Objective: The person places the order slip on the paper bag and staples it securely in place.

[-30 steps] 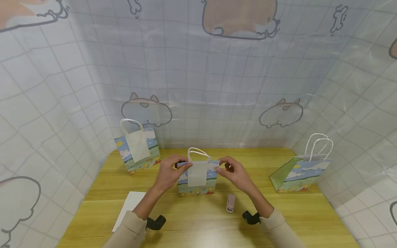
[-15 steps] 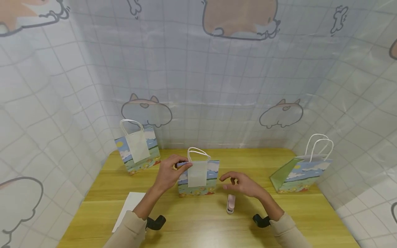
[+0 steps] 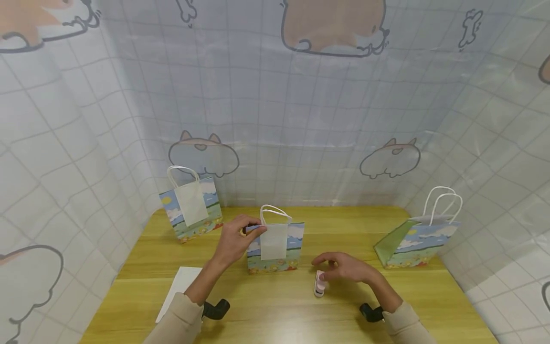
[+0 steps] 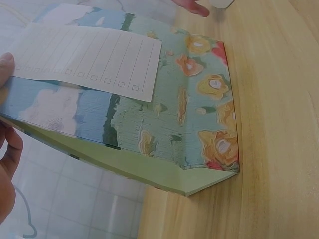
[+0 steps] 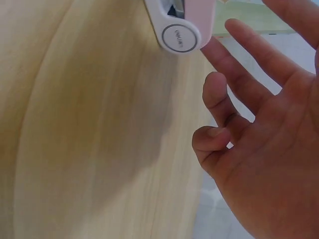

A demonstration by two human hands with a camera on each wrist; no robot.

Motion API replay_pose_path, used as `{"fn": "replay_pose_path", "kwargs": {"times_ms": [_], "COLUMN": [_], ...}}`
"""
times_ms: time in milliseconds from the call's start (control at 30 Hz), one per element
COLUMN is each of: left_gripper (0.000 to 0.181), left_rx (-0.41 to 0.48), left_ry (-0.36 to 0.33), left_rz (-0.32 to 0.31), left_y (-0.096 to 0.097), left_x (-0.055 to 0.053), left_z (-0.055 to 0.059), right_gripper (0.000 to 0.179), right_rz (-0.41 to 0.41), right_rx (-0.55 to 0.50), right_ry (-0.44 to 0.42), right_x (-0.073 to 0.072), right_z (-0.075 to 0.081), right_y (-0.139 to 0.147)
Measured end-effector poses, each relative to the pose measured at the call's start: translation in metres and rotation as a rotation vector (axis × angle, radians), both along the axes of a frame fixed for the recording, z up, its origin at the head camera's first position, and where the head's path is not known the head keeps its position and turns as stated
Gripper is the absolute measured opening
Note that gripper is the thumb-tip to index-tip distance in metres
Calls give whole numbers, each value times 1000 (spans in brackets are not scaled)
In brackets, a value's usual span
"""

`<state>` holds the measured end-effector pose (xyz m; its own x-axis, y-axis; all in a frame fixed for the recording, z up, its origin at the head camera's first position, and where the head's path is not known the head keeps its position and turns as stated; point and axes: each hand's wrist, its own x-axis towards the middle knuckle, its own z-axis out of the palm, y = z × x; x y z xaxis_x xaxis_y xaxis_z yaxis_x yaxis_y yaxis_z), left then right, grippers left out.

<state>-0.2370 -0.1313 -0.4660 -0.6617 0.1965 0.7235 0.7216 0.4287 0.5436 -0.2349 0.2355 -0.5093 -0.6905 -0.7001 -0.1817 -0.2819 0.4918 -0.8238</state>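
Note:
My left hand pinches the top left edge of a small paper gift bag that stands upright mid-table. Its thumb lies at the corner of a white paper sheet against the bag's front, below the twisted white handles. The left wrist view shows lines and small boxes on the sheet. To the right of the bag, my right hand hovers at a pink and white stapler, its thumb overlapping the top in the head view. In the right wrist view the stapler lies by the spread fingertips; two other fingers are bent.
A matching bag with a white sheet on its front stands at the back left. Another one stands open at the right. White paper lies under my left forearm. Patterned sheeting surrounds the wooden table.
My right hand has let go of the bag's right edge and moved down and right to the stapler. The left hand keeps its pinch; the bag stays in place.

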Motion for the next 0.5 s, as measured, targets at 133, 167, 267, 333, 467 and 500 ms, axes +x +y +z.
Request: {"fn": "replay_pose_path", "kwargs": {"times_ms": [133, 167, 267, 333, 467, 500], "left_gripper": [14, 14, 14, 14, 14, 14], "left_rx": [-1, -1, -1, -2, -6, -6], "left_ry": [-13, -15, -11, -11, -8, -8], "left_rz": [3, 4, 4, 6, 9, 8], "left_y": [0, 0, 0, 0, 0, 0], "left_x": [0, 0, -1, -1, -1, -1], "left_z": [-1, -1, -2, -2, -2, -2], "right_gripper": [46, 45, 44, 43, 44, 44], "right_rz": [-9, -8, -14, -19, -41, -46], "right_rx": [13, 17, 33, 33, 48, 54], "right_ry": [-6, -2, 18, 18, 7, 6], "right_x": [3, 3, 5, 6, 7, 8], "right_z": [-3, -3, -5, -6, -6, -6], "right_y": [1, 1, 2, 1, 1, 2]}}
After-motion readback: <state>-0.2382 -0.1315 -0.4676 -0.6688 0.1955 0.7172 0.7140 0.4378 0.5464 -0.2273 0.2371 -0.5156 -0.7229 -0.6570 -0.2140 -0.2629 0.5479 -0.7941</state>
